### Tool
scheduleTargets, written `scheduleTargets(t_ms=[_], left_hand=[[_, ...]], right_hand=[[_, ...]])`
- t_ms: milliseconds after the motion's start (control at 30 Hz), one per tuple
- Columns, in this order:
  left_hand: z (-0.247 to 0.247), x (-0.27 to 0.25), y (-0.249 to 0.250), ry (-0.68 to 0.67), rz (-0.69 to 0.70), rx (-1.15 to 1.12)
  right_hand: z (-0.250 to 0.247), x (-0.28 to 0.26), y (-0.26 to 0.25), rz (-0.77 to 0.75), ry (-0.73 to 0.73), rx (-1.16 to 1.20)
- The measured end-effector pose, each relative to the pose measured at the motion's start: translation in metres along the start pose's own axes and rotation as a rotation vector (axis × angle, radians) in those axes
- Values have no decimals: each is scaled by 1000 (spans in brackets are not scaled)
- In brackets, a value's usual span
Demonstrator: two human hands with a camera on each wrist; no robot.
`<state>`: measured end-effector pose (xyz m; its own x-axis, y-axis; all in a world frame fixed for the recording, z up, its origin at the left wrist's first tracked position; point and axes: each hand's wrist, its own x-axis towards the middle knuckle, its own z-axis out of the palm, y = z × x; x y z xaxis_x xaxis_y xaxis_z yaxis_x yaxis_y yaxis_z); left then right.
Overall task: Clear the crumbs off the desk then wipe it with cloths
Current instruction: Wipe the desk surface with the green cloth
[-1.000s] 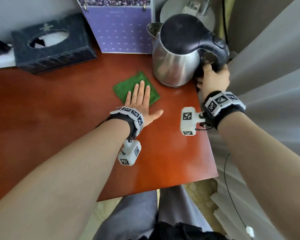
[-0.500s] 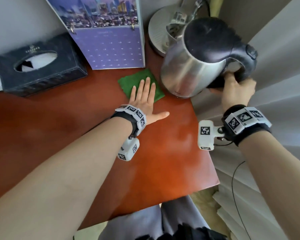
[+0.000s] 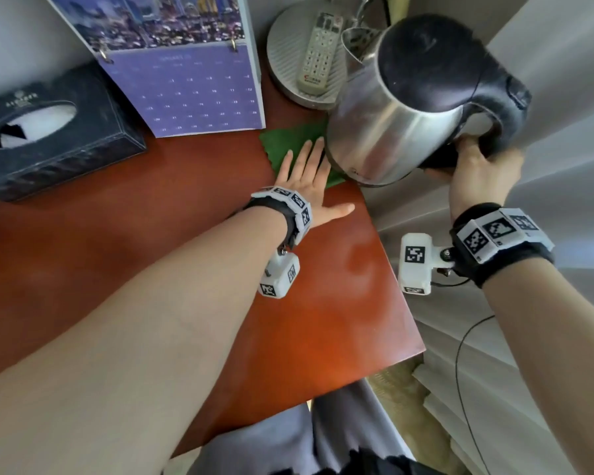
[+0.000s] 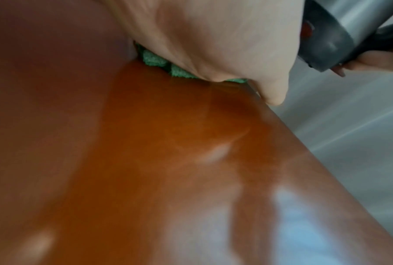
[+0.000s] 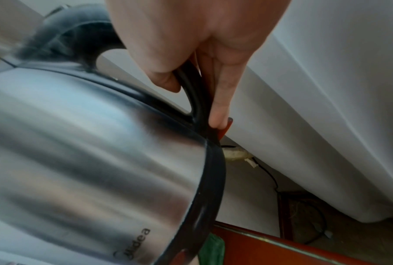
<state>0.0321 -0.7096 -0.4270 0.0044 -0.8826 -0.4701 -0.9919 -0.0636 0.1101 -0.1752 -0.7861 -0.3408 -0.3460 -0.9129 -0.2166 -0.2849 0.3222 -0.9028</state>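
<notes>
A green cloth [image 3: 282, 142] lies on the red-brown desk [image 3: 117, 241] near its far right corner. My left hand [image 3: 307, 176] presses flat on the cloth with straight fingers, and the fingertips reach under the raised kettle. In the left wrist view a strip of the green cloth [image 4: 155, 60] shows under the palm. My right hand [image 3: 477, 169] grips the black handle of a steel kettle [image 3: 391, 132] and holds it tilted in the air above the desk's right edge. The right wrist view shows the kettle [image 5: 88, 161] close up with fingers [image 5: 220, 107] curled round its handle.
A dark tissue box [image 3: 48, 132] stands at the back left and a purple calendar [image 3: 186, 80] leans behind the cloth. A round grey tray [image 3: 288, 63] holding a remote control [image 3: 319, 53] sits at the back. White curtains [image 3: 546, 114] hang to the right of the desk.
The right hand has lifted the kettle off the desk and tilted it to the right. The left hand has slid the cloth further back, into the spot where the kettle stood.
</notes>
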Motion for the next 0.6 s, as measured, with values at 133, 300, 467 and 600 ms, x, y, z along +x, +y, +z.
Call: scheduleTargets(t_ms=[133, 300, 467, 600], left_hand=[[1, 2, -6, 34, 30, 40], [29, -36, -2, 36, 161, 121], [22, -25, -5, 47, 138, 86], [0, 7, -9, 45, 96, 73]], right_hand=[[-12, 10, 15, 12, -9, -14], [-11, -3, 2, 39, -3, 18], [-3, -1, 0, 57, -11, 95], [-6, 3, 0, 58, 6, 119]])
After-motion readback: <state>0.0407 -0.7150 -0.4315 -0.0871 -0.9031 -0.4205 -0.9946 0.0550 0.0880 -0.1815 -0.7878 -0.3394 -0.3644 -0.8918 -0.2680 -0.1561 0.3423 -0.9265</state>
